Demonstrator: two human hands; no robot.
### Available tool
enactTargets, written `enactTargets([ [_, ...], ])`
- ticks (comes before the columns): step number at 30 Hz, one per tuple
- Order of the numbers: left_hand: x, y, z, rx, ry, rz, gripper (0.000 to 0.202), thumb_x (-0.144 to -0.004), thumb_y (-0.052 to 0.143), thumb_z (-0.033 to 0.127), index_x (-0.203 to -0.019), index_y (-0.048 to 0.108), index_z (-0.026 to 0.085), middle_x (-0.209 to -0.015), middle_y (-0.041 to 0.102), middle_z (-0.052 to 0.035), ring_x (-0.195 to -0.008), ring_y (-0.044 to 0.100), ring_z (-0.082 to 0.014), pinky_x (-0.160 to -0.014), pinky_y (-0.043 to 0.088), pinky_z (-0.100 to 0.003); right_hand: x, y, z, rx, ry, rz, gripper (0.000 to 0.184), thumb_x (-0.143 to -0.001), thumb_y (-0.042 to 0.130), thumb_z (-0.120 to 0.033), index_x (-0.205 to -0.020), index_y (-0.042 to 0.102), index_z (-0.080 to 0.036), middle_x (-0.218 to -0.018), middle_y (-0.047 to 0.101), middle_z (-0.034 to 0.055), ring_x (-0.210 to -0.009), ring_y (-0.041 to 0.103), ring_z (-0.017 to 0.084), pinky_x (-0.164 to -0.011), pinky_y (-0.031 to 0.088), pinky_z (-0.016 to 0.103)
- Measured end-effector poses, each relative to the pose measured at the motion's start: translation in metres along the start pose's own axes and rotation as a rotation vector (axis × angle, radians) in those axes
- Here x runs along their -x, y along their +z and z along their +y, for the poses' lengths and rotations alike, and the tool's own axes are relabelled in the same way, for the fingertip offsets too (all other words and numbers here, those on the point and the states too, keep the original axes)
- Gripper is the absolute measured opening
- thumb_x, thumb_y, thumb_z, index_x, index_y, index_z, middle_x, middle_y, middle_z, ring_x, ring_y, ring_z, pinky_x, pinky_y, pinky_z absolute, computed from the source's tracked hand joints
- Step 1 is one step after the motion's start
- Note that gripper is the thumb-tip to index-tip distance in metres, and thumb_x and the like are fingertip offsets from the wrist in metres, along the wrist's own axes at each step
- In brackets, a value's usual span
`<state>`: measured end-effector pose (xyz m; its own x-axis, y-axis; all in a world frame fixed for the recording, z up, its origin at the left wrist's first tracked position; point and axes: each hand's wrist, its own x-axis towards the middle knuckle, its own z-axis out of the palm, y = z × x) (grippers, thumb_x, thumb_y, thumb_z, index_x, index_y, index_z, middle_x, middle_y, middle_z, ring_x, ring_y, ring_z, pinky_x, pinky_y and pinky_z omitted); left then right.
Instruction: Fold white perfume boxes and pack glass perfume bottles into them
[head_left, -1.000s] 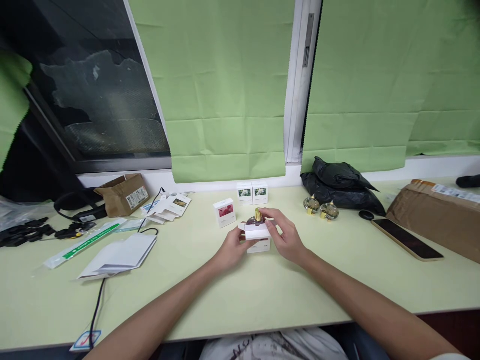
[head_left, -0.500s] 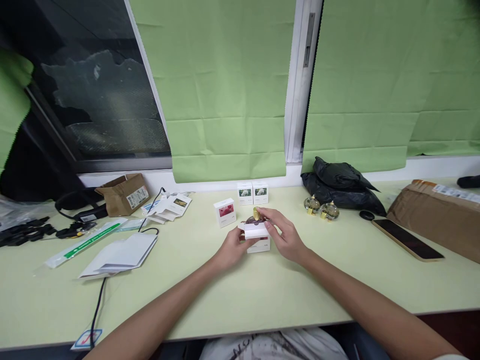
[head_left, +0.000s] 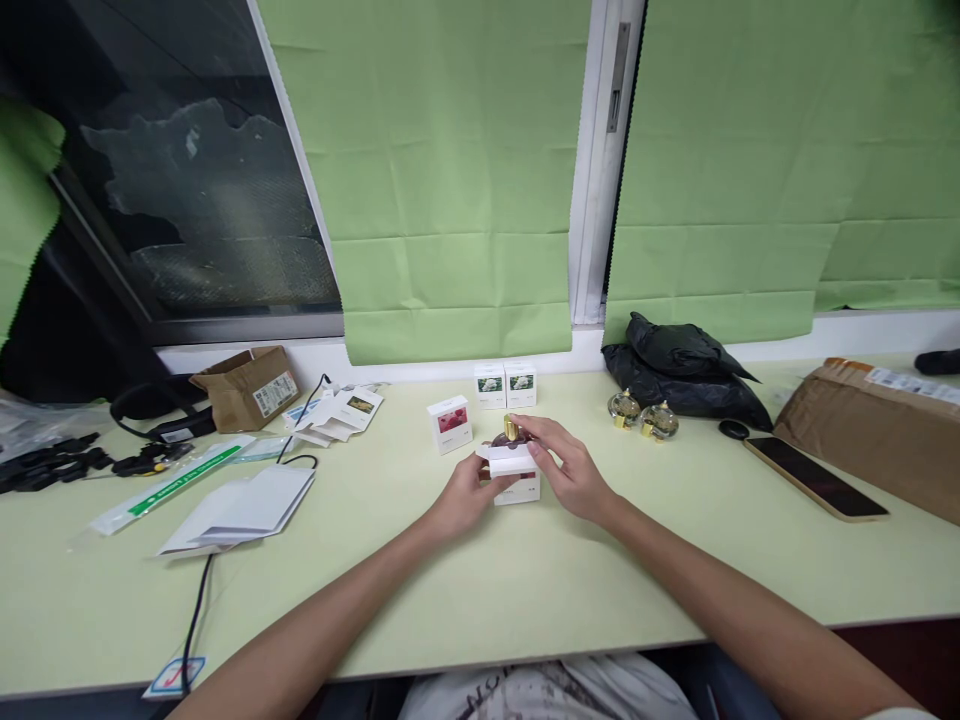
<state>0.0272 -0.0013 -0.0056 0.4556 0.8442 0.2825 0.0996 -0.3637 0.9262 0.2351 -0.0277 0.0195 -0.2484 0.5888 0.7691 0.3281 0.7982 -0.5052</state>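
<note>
A small white box (head_left: 517, 474) with its flaps up stands on the pale green table (head_left: 480, 580), at the middle. My left hand (head_left: 463, 496) grips the box's left side. My right hand (head_left: 568, 468) pinches a round glass bottle with a gold cap (head_left: 511, 432), which sits at the mouth of the box, partly inside it. Three closed small white boxes stand just behind: one with a red picture (head_left: 449, 425) and two with white-flower pictures (head_left: 505, 385).
Two more gold-capped glass bottles (head_left: 643, 415) lie at the right, before a black plastic bag (head_left: 686, 368). A phone (head_left: 814, 478) and a brown parcel (head_left: 877, 430) lie further right. Flat white cartons (head_left: 240, 508), leaflets (head_left: 337, 412), cables and a torn cardboard box (head_left: 247, 386) are at the left.
The bottle has sunk slightly lower into the open box between my hands. Both hands have barely shifted.
</note>
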Motion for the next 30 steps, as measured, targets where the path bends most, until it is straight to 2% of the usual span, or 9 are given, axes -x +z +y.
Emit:
enactTargets([
  [10, 0.0014, 0.0013, 0.0007, -0.048, -0.004, 0.041, 0.042, -0.092, 0.071, 0.047, -0.122, 0.067, 0.018, -0.122, 0.075, -0.0111, -0.112, 0.070, -0.0297, -0.093, 0.057, -0.041, -0.0021, -0.0005, -0.0020, -0.023, 0.018, 0.005, 0.041, -0.110, 0.041, -0.036, -0.147, 0.057, -0.032, -0.141, 0.065, 0.0078, -0.130, 0.060, 0.026, -0.111, 0.050, 0.048],
  [30, 0.0002, 0.0001, 0.0001, -0.017, -0.003, 0.013, 0.043, -0.093, 0.071, 0.047, -0.125, 0.066, 0.019, -0.125, 0.074, -0.0108, -0.114, 0.070, -0.0293, -0.094, 0.056, -0.040, -0.0008, -0.0012, 0.0019, -0.012, 0.041, -0.016, 0.039, -0.110, 0.041, -0.035, -0.144, 0.061, -0.032, -0.136, 0.068, 0.0071, -0.127, 0.062, 0.025, -0.110, 0.049, 0.047],
])
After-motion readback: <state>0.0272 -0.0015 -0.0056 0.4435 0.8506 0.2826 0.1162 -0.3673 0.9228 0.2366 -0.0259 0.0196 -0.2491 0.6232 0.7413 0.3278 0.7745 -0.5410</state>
